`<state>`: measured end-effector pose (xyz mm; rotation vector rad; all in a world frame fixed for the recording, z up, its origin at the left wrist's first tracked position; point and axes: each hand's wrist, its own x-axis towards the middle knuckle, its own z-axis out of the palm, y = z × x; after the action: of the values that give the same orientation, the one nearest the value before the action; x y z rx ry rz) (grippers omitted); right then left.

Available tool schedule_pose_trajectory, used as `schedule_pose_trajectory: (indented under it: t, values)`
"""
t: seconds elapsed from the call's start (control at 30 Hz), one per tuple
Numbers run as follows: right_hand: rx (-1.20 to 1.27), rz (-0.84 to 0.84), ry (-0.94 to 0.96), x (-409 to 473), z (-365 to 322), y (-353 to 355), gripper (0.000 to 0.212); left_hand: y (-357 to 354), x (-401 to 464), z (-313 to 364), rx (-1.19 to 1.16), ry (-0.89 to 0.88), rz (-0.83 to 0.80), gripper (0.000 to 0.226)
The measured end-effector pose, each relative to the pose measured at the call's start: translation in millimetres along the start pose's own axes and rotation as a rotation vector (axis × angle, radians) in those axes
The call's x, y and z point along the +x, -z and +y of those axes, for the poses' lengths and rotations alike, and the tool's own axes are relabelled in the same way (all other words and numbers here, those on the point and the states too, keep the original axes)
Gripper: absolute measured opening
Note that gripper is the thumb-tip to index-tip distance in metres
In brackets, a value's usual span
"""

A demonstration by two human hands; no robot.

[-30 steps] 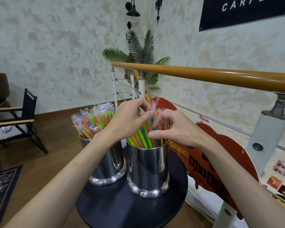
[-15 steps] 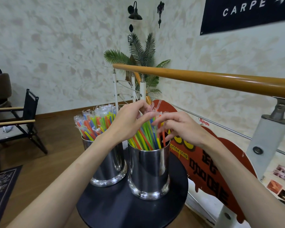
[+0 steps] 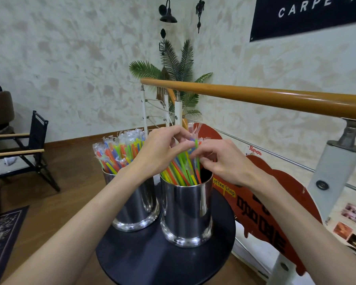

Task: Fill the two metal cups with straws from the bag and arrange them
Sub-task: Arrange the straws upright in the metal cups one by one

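Reading "CARPE" on dark banner (image 3: pixel 308 15), "Popeye" sticker (image 3: pixel 255 150), "Coffee Shop" on red sign (image 3: pixel 261 194). Both hands working atop right metal cup (image 3: pixel 186 210) on round black table (image 3: pixel 152 258). Left hand (image 3: pixel 162 153) pinching wrapped straws (image 3: pixel 181 169) near tips, fingers curled. Right hand (image 3: pixel 220 161) curling fingers on same bundle. Straws standing below grip, fanning up-right. Left metal cup (image 3: pixel 136 206) holding second straw bundle (image 3: pixel 119 153), just left of grip.

Two bare forearms are shown, entering from the lower frame edge; no sleeves are worn. The left hand (image 3: pixel 162 153) and right hand (image 3: pixel 224 161) are ungloved, without rings or watch
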<state>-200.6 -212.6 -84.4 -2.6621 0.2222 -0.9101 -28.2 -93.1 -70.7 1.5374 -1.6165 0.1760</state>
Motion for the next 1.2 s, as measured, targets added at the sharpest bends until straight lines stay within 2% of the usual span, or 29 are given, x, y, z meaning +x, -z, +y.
schedule_pose_trajectory:
  t: [0.33, 0.6, 0.73, 0.87, 0.97, 1.07, 1.2]
  values:
    - [0.014, 0.009, -0.003, -3, -6, -2, 0.037, 8, -6, 2, 0.113, 0.001, -0.067, 0.005]
    - [0.129, 0.104, -0.003, 0, -3, 1, 0.044, 11, -8, -2, 0.153, 0.048, -0.15, 0.022]
    - [0.131, 0.128, -0.022, -1, -1, 2, 0.048, 7, -7, -2, 0.165, 0.066, -0.148, 0.017]
    - [0.057, 0.159, 0.024, -1, -3, 5, 0.039, 5, -7, -2, 0.158, 0.061, -0.138, 0.008]
    - [-0.135, 0.164, 0.114, 0, -3, 7, 0.035, 6, -7, 0, 0.034, 0.098, -0.115, 0.002]
    - [-0.338, 0.186, 0.223, 1, -2, 0, 0.03, 8, -6, 1, -0.042, 0.11, -0.074, 0.006]
    - [-0.426, 0.212, 0.293, 2, -4, -9, 0.022, 9, -9, 2, -0.05, 0.097, -0.059, 0.009]
